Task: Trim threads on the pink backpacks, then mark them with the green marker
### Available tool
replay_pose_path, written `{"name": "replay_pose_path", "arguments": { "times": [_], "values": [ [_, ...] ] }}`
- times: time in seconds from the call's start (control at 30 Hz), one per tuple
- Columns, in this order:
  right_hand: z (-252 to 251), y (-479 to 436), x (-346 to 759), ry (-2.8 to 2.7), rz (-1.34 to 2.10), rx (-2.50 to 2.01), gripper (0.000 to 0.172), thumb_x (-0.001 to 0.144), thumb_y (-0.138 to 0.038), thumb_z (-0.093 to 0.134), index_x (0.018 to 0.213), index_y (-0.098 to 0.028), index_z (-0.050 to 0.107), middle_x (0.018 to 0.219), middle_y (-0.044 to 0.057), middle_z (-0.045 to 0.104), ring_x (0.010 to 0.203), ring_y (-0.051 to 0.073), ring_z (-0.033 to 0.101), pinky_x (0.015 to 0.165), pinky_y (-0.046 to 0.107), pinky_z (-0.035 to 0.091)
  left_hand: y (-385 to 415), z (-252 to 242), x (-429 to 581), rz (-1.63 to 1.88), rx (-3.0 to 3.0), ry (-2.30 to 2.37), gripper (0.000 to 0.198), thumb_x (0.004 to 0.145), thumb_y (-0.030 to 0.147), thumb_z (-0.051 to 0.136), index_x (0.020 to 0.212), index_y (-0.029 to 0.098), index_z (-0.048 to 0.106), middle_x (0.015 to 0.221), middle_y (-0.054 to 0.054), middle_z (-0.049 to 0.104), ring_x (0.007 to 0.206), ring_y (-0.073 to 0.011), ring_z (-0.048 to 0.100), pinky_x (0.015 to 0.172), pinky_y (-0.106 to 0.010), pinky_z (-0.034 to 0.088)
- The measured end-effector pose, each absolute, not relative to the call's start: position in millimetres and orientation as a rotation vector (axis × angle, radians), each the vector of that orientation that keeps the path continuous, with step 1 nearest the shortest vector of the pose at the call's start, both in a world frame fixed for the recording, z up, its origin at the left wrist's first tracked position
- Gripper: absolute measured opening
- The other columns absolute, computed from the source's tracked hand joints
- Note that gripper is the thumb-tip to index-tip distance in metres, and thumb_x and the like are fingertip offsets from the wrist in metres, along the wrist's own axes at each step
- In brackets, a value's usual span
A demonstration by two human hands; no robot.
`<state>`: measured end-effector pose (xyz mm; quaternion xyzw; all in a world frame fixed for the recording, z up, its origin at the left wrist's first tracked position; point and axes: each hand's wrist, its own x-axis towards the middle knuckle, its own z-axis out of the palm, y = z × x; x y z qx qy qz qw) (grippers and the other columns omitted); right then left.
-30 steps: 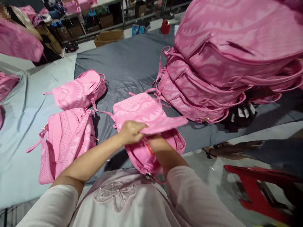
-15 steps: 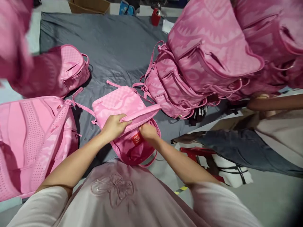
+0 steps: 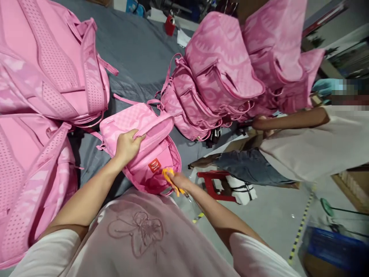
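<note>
Gaping backpack [image 3: 147, 154]: right in front of my chest on the dark grey cloth [image 3: 135, 61], its mouth turned towards me; I take it as the middle of my clock, 12 pointing away from me.
Flap [image 3: 158, 129]: pinched at its edge between the thumb and fingers of my left hand [image 3: 127, 148], which lies over the backpack's 9 o'clock side and lifts it off the pink lining.
Red label [image 3: 154, 165]: inside the mouth, plainly in sight between my hands.
Orange-handled tool [image 3: 168, 175]: my right hand [image 3: 179, 181] is closed around it at 4 o'clock, by the rim (blurred, so I can't tell whether it touches there).
Backpacks at my left: one at 10 o'clock [image 3: 57, 57], another at 9 [image 3: 31, 181], both showing padded, perforated panels.
Backpack stack [image 3: 207, 88]: piled at 2 o'clock, straps dangling.
Red container [image 3: 170, 25]: between 12 and 1, well apart, near some white paper [image 3: 183, 38].
Other person [image 3: 311, 142]: at 3 o'clock, one forearm reaching to the stack's far side.
Red stool [image 3: 211, 184]: towards 4 o'clock, on the floor.
</note>
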<state>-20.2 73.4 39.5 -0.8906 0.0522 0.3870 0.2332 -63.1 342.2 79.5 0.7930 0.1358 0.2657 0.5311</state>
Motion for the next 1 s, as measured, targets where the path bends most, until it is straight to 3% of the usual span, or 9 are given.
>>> {"name": "replay_pose_path", "arguments": {
  "times": [0.13, 0.37, 0.67, 0.83, 1.0],
  "values": [
    [-3.9, 111.0, -9.7, 0.122, 1.054, -1.899, 0.064, 0.095, -0.074, 0.008, 0.067, -0.024, 0.036, 0.047, -0.006, 0.034, 0.039, 0.010, 0.033, 0.044, 0.022, 0.040, 333.1, 88.5, -61.2, 0.653, 2.012, 0.100, 0.027, 0.083, 0.038, 0.058, 0.065, 0.018, 0.059, 0.054, 0.004, 0.049, 0.051, -0.0099, 0.043, 0.054, -0.023, 0.029],
    [-42.8, 110.5, -20.6, 0.065, 1.158, -1.312, 0.067, 0.088, -0.085, 0.015, 0.068, -0.025, 0.036, 0.045, -0.012, 0.016, 0.037, 0.007, 0.008, 0.035, 0.019, 0.021, 350.1, 102.7, -55.6, 0.933, 2.076, 0.055, 0.029, 0.080, 0.036, 0.059, 0.058, 0.019, 0.052, 0.048, 0.005, 0.040, 0.045, -0.0079, 0.035, 0.047, -0.022, 0.027],
    [-51.3, 108.8, -13.7, 0.130, 1.003, -1.309, 0.065, 0.093, -0.078, 0.014, 0.070, -0.024, 0.040, 0.048, -0.008, 0.023, 0.042, 0.009, 0.016, 0.038, 0.020, 0.023, 336.6, 112.6, -39.2, 0.936, 2.290, -0.035, 0.041, 0.082, 0.051, 0.055, 0.056, 0.021, 0.046, 0.046, 0.005, 0.030, 0.044, -0.0090, 0.028, 0.048, -0.023, 0.028],
    [-51.9, 114.7, -9.3, 0.100, 0.820, -1.513, 0.068, 0.095, -0.067, -0.006, 0.073, -0.024, 0.041, 0.050, -0.005, 0.028, 0.043, 0.012, 0.028, 0.043, 0.024, 0.036, 326.2, 115.1, -28.4, 0.938, 2.318, -0.339, 0.040, 0.086, 0.048, 0.056, 0.057, 0.021, 0.050, 0.047, 0.005, 0.033, 0.042, -0.0090, 0.031, 0.049, -0.024, 0.028],
    [-45.0, 121.7, -18.7, -0.043, 0.723, -1.829, 0.053, 0.101, -0.061, 0.027, 0.088, -0.019, 0.058, 0.060, -0.003, 0.049, 0.048, 0.012, 0.045, 0.050, 0.025, 0.043, 319.3, 121.0, -9.1, 0.866, 2.389, -0.543, 0.045, 0.089, 0.059, 0.051, 0.063, 0.021, 0.055, 0.050, 0.003, 0.042, 0.045, -0.0113, 0.039, 0.053, -0.027, 0.030]
  ]
}}
